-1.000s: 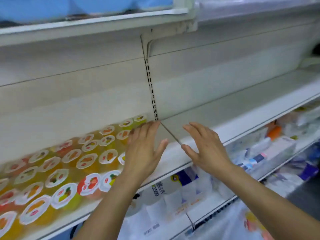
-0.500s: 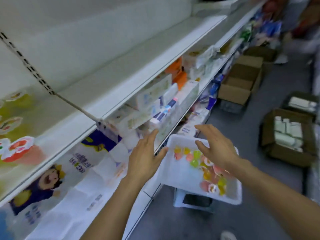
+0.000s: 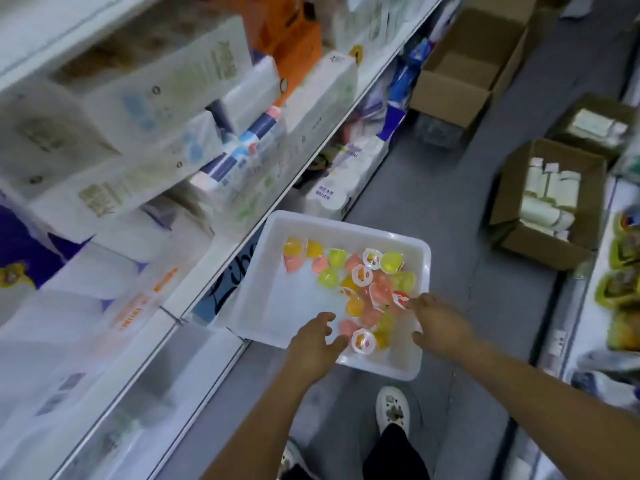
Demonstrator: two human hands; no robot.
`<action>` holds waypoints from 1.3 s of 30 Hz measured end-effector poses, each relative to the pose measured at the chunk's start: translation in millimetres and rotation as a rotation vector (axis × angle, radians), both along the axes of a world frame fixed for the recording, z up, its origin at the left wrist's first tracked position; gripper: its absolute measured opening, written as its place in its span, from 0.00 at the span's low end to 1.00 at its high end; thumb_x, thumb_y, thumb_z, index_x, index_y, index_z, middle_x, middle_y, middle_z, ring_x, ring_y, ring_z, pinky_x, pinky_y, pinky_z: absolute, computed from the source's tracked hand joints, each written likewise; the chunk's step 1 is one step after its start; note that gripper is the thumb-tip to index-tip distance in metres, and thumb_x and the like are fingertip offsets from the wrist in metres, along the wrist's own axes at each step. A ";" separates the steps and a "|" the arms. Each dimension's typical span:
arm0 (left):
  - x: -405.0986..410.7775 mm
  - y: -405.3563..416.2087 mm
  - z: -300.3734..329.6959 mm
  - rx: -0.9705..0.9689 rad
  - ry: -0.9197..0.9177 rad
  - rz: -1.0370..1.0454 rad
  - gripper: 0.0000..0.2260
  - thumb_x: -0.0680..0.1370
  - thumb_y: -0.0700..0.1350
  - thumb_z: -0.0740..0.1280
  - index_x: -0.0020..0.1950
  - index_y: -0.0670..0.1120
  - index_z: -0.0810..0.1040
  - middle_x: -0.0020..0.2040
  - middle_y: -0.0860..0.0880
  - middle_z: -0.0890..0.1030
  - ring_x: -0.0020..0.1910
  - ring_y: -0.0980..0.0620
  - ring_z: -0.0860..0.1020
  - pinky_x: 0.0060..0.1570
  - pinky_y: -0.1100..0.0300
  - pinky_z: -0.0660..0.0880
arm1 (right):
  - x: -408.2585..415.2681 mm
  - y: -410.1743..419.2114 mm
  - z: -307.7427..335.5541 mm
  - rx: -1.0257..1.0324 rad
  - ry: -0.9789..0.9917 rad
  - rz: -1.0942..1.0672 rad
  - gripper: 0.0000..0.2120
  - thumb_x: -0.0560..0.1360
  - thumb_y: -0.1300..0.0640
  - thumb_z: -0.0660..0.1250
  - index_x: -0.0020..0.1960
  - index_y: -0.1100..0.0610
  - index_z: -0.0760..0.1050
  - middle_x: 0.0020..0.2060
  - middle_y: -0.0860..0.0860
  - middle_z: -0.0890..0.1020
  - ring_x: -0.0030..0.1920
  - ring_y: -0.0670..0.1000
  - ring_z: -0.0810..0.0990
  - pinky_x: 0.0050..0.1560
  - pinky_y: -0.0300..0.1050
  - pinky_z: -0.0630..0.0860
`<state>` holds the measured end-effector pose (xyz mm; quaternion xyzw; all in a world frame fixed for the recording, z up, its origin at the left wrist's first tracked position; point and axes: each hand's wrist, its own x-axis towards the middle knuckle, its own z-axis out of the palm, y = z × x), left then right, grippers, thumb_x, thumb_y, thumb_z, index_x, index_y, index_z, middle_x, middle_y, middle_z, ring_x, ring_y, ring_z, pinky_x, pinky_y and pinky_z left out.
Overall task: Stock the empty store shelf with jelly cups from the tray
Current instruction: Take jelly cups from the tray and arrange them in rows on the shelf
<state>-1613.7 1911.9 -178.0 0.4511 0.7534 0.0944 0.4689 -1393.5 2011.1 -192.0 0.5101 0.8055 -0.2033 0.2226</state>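
A: Since half a second ago the view has swung down off the shelf face. The white tray (image 3: pixel 346 233) now sits mid-frame, and both hands have dropped from above it to its near end.

B: Head view only, so take it from there. Hands?

A: Left hand (image 3: pixel 313 344) over the tray's near-left edge, fingers loosely spread, holding nothing. Right hand (image 3: pixel 440 323) at the tray's near-right side, fingers reaching in; fingertips touch or nearly touch a red-lidded cup (image 3: pixel 400 299). Blur is too heavy to say it is gripped. I read it as open, not closed round anything.

B: Where's the stock?

A: Jelly cups (image 3: pixel 360 282) lie loose inside the tray, heaped toward its right half and near end, many tipped on their sides, a few lid-up. The tray's left floor is bare.

B: Which hand is nearer?

A: Both are close. A lid-up cup (image 3: pixel 363 341) sits between the hands at the tray's near end, just right of the left fingertips. The main heap lies beyond the right hand, toward the tray's far end. Cups are round, no long axis worth noting; tipped ones likely need righting.

B: Surroundings?

A: Stocked shelving (image 3: pixel 138 133) left of the tray, cardboard boxes (image 3: pixel 540 202) on the floor beyond it, a white shoe (image 3: pixel 393 410) nearer than it.
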 end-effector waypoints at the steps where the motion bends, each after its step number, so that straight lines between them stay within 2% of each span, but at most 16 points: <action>1: 8.2 5.8 -13.6 -0.033 -0.004 0.012 0.22 0.78 0.56 0.65 0.70 0.52 0.67 0.64 0.49 0.76 0.60 0.51 0.76 0.59 0.58 0.72 | 0.6 6.6 -11.6 0.008 -0.031 0.047 0.29 0.75 0.52 0.65 0.74 0.51 0.60 0.68 0.52 0.68 0.66 0.54 0.70 0.63 0.48 0.71; 5: 34.9 25.5 -65.5 -0.113 -0.025 0.039 0.21 0.78 0.54 0.66 0.68 0.50 0.69 0.65 0.48 0.76 0.62 0.49 0.75 0.59 0.58 0.70 | -5.5 36.3 -53.4 0.063 -0.083 0.247 0.30 0.74 0.58 0.65 0.74 0.51 0.59 0.70 0.52 0.66 0.68 0.55 0.66 0.67 0.51 0.66; 9: 61.9 38.6 -115.5 -0.212 0.050 0.035 0.23 0.74 0.51 0.70 0.66 0.48 0.69 0.63 0.46 0.72 0.60 0.45 0.76 0.56 0.55 0.71 | -8.8 55.5 -88.5 0.049 -0.152 0.387 0.31 0.73 0.60 0.66 0.73 0.54 0.60 0.67 0.54 0.69 0.65 0.57 0.70 0.65 0.52 0.67; 12: 82.1 43.8 -140.8 -0.259 0.187 -0.072 0.29 0.72 0.53 0.73 0.67 0.46 0.65 0.63 0.45 0.66 0.58 0.43 0.76 0.52 0.51 0.74 | -8.7 60.5 -102.8 0.067 -0.207 0.495 0.27 0.75 0.62 0.64 0.73 0.57 0.61 0.63 0.57 0.72 0.60 0.58 0.75 0.62 0.50 0.68; 16: 96.3 48.2 -161.0 -0.224 0.373 -0.141 0.30 0.72 0.54 0.74 0.66 0.46 0.63 0.65 0.45 0.64 0.56 0.45 0.75 0.49 0.53 0.75 | -12.4 65.8 -110.6 0.119 -0.231 0.579 0.23 0.77 0.64 0.59 0.71 0.60 0.63 0.63 0.58 0.73 0.62 0.59 0.74 0.62 0.49 0.67; 21: 95.2 51.3 -164.7 -0.160 0.383 -0.145 0.29 0.70 0.53 0.74 0.64 0.47 0.64 0.62 0.46 0.66 0.53 0.46 0.76 0.48 0.55 0.76 | -18.1 68.0 -108.5 0.180 -0.241 0.639 0.22 0.77 0.61 0.63 0.70 0.62 0.63 0.63 0.59 0.72 0.62 0.59 0.73 0.63 0.52 0.67; 25: 80.1 47.1 -136.6 -0.109 0.274 0.017 0.27 0.69 0.53 0.74 0.62 0.48 0.67 0.56 0.47 0.68 0.52 0.46 0.76 0.48 0.52 0.78 | -17.0 62.8 -87.9 0.177 -0.151 0.522 0.30 0.73 0.59 0.67 0.72 0.59 0.60 0.63 0.57 0.72 0.61 0.59 0.73 0.63 0.50 0.67; 27: 67.5 45.5 -109.7 -0.073 0.221 0.121 0.27 0.68 0.52 0.75 0.62 0.49 0.68 0.56 0.48 0.70 0.53 0.46 0.76 0.50 0.52 0.78 | -19.9 58.4 -67.5 0.127 -0.090 0.434 0.28 0.72 0.58 0.67 0.69 0.57 0.62 0.59 0.55 0.75 0.58 0.57 0.75 0.60 0.48 0.69; 32: 32.7 34.0 -24.1 0.082 0.162 0.369 0.25 0.71 0.50 0.73 0.66 0.49 0.72 0.59 0.49 0.73 0.57 0.50 0.76 0.50 0.61 0.71 | -42.4 46.1 -7.1 0.023 0.151 0.275 0.27 0.71 0.46 0.67 0.66 0.55 0.65 0.59 0.53 0.75 0.58 0.55 0.74 0.54 0.50 0.73; 36: 7.2 18.8 45.8 0.221 0.144 0.505 0.24 0.73 0.49 0.72 0.68 0.49 0.73 0.60 0.49 0.74 0.54 0.54 0.75 0.51 0.65 0.69 | -78.3 44.1 51.7 -0.046 0.342 0.215 0.24 0.68 0.48 0.67 0.59 0.53 0.63 0.49 0.50 0.77 0.50 0.55 0.77 0.42 0.47 0.74; 39: -15.9 6.9 96.0 0.324 0.194 0.564 0.22 0.72 0.48 0.72 0.66 0.49 0.75 0.58 0.50 0.75 0.52 0.54 0.76 0.50 0.64 0.69 | -112.3 42.5 99.2 -0.088 0.457 0.201 0.25 0.68 0.50 0.68 0.59 0.51 0.59 0.43 0.49 0.77 0.43 0.55 0.79 0.40 0.47 0.75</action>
